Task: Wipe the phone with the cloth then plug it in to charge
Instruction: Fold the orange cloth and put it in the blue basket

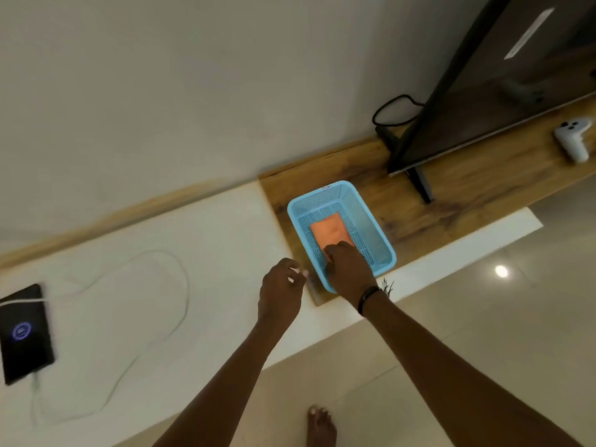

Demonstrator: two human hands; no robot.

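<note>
White counter (225,227) along the wall, phone (25,333) plugged in at the far left with its screen lit. Right hand (350,269) presses fingers-together on the orange cloth (329,230) in the blue basket (371,221); left hand (280,291) hovers loosely open. Looped cable (180,279) could snag and drag the phone off.

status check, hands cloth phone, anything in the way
Right hand in blue basket, fingers on orange cloth. Left hand open, empty. Phone far left, white cable attached, charging icon lit. Nothing blocking.
</note>
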